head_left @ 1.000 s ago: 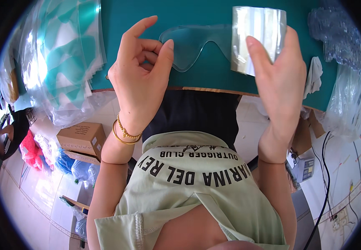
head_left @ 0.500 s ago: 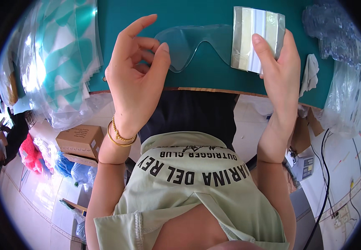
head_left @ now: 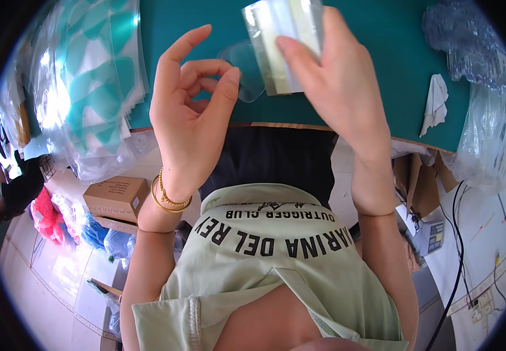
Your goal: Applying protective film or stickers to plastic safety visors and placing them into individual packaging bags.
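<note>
A clear, curved plastic goggle lens [head_left: 243, 73] is pinched at its left end between the thumb and forefinger of my left hand [head_left: 191, 111], whose wrist wears gold bracelets. My right hand [head_left: 346, 88] grips a flat rectangular pad [head_left: 270, 52] with white and pale yellow bands, wrapped in clear film. The pad lies over the lens and hides its middle and right part. Whether the pad presses on the lens or hovers just above it, I cannot tell.
On the green table [head_left: 396, 64], a stack of clear sheets with green shapes [head_left: 92, 76] lies at left. A crumpled white cloth [head_left: 436, 102] and piled clear bluish lenses [head_left: 469, 44] are at right. Below stand a cardboard box [head_left: 115, 196] and black cables [head_left: 458, 245].
My right hand has swept left with the pad, from the lens's right end to over its middle. My left hand keeps its pinch in nearly the same place.
</note>
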Demonstrator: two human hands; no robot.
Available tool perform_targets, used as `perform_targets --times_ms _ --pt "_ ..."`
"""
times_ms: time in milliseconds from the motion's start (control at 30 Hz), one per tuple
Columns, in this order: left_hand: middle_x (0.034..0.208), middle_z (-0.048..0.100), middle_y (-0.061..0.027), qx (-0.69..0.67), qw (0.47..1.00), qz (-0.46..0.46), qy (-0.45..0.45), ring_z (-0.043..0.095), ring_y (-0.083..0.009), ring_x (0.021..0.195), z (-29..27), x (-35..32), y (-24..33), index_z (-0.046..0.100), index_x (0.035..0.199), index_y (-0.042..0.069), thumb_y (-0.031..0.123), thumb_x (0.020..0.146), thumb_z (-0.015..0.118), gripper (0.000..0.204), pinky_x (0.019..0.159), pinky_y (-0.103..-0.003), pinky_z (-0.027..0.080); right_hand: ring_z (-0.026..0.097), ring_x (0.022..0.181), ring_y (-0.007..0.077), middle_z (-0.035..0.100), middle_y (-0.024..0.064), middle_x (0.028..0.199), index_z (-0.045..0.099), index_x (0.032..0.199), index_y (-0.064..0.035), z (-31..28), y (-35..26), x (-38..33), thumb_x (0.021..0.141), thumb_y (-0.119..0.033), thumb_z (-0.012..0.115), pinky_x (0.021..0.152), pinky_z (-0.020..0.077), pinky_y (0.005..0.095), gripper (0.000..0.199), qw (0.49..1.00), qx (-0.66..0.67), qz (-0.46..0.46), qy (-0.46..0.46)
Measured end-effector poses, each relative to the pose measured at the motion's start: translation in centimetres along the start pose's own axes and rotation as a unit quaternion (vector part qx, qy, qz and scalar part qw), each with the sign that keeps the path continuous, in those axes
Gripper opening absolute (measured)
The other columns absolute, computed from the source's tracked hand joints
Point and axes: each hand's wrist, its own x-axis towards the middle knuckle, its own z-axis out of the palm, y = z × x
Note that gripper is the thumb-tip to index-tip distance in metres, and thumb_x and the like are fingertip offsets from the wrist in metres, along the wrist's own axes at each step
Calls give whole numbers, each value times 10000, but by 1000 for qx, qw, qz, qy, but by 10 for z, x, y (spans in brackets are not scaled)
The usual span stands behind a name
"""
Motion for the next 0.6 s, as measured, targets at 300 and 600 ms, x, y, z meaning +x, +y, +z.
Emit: perform_targets --times_ms 300,600 --pt "988 698 -79 -5 999 -38 -18 631 -72 790 -14 -10 -11 445 1413 29 -34 899 635 552 616 -204 514 689 770 315 684 209 870 572 1028 41 -10 6 10 942 -236 668 701 517 380 305 997 -65 -23 26" --pt "991 702 -54 203 976 56 -59 662 -123 757 -56 3 8 617 1264 53 -7 890 655 381 627 -252 532 649 583 231 680 151 788 553 1041 -2 4 14 -15 952 -304 681 489 476 360 340 990 -38 -134 -21"
